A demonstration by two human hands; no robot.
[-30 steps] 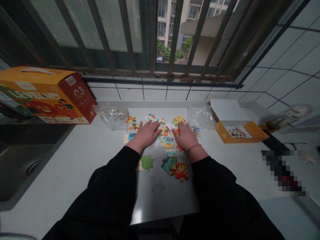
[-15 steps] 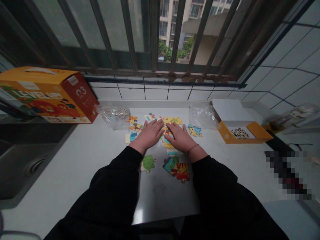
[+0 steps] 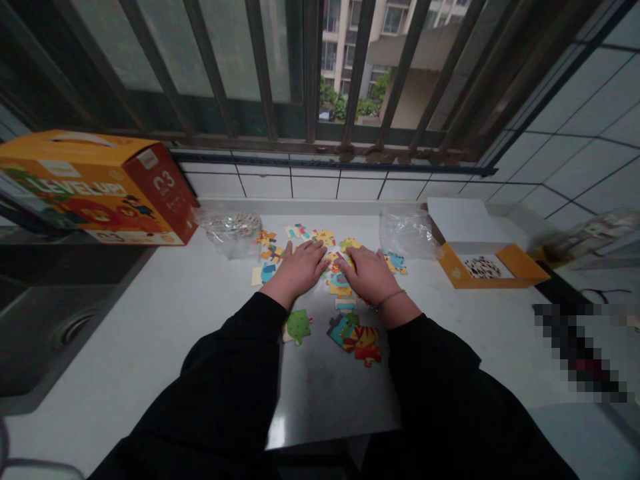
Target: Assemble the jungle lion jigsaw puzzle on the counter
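Colourful jigsaw pieces lie spread over the white counter around both hands. My left hand (image 3: 299, 270) rests palm down over some of them, fingers stretched out and gripping nothing I can see. My right hand (image 3: 367, 272) lies palm down too, fingers extended over pieces it partly hides. Between the hands are yellow and blue puzzle pieces (image 3: 339, 287). Nearer to me, a green puzzle piece (image 3: 299, 325) sits by the left sleeve. Joined-looking red, orange and teal pieces (image 3: 367, 341) lie by the right sleeve. Blue-and-yellow pieces (image 3: 395, 261) show just beyond the right hand.
An orange carton (image 3: 100, 190) stands at the left beside a sink (image 3: 30, 347). A plastic bag of pieces (image 3: 235, 230) and a clear bag (image 3: 407, 230) lie at the back. At the right is an open yellow box (image 3: 520, 267). A barred window rises behind.
My right hand has shifted slightly to the right, away from the left one, showing more pieces between them. The left hand stays nearly in place.
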